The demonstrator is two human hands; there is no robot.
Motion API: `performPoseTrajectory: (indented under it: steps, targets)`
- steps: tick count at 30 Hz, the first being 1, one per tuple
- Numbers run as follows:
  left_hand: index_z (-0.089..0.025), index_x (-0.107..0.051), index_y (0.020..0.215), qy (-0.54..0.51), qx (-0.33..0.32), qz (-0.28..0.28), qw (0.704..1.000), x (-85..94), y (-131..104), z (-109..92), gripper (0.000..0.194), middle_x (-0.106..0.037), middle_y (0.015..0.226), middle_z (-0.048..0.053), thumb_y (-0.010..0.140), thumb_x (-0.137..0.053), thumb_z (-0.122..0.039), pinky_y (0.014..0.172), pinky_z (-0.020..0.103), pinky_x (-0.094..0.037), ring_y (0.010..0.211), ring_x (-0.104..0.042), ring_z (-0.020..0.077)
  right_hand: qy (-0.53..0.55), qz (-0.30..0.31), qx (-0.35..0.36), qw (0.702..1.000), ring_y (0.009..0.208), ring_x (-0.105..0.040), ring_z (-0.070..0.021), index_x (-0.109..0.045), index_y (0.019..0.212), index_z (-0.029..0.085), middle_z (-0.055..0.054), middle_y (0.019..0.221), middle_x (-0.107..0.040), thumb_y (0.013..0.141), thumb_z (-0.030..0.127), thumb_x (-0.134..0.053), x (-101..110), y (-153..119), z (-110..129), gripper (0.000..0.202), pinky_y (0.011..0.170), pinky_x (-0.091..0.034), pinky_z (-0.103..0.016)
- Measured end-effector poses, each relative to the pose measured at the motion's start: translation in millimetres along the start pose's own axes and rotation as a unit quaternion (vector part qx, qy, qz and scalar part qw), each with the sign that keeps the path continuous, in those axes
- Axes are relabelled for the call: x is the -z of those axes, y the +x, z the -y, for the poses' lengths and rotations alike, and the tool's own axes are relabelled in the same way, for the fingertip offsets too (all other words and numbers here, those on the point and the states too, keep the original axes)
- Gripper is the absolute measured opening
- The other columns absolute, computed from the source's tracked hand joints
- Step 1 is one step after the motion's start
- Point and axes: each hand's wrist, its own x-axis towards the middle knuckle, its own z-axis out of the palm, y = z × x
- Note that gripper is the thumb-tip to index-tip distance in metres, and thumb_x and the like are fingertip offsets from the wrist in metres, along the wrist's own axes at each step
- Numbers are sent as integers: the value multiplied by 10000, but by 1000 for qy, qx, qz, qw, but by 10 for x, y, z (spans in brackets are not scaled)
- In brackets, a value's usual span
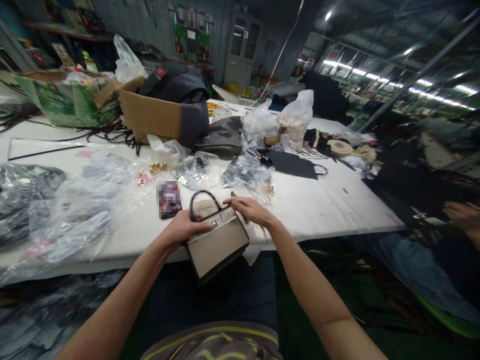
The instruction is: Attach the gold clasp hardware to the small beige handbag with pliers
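A small beige handbag [219,245] with dark edges and a dark, film-wrapped top handle [192,199] leans at the table's front edge, above my lap. My left hand [183,227] is closed on its upper left corner, the thumb lying along the top of the front near a small metal fitting. At the upper right corner, my right hand [247,207] has its fingers closed on the bag's top edge, beside a short dark strap end [233,194]. Part of those fingertips is hidden behind the bag. Just left of the bag lies a phone-like object with a blurred-out surface [168,200].
Clear plastic bags [247,172] and gold-coloured hardware [158,168] lie behind the handbag. A cardboard box [150,115] with dark material and a green carton [71,100] stand farther back. A flat black bag piece [292,164] lies right. Another person's hand [463,217] shows at far right.
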Motion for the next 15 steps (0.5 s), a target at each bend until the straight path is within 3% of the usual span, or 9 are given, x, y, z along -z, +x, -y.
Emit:
performPoseTrajectory:
  steps: [3, 8, 12, 15]
  targets:
    - [-130, -875, 956, -17, 8, -2, 1000, 21, -3, -11, 545, -842, 947, 111, 652, -1009, -562, 699, 324, -531, 803, -722, 248, 13, 74, -3, 997, 1124, -726, -284, -860, 1259, 182, -74, 1244, -834, 998, 610, -782, 57, -43, -17, 506, 992, -534, -341]
    - [-148, -906, 946, 20, 14, -14, 1000, 9, -50, -83, 581, -866, 976, 117, 603, -1032, -599, 765, 341, -568, 875, -756, 284, 74, 109, -24, 991, 1044, -695, -258, -871, 1144, 174, -39, 1110, -818, 914, 613, -869, 48, -84, -62, 496, 938, -506, -318]
    - [-168, -912, 944, 26, 41, -20, 999, 28, -66, -119, 598, -870, 963, 113, 571, -1036, -618, 745, 348, -578, 872, -768, 301, 127, 101, -60, 985, 955, -646, -216, -855, 1146, 175, -34, 1030, -765, 911, 687, -849, 15, -162, 25, 564, 796, -472, -279]
    - [-169, -909, 926, 30, 50, -21, 998, 15, -67, -139, 600, -872, 970, 113, 555, -1036, -622, 737, 340, -576, 874, -772, 302, 154, 71, -93, 981, 781, -533, -156, -827, 1064, 166, -10, 888, -668, 906, 703, -842, -56, -219, 110, 561, 631, -356, -261]
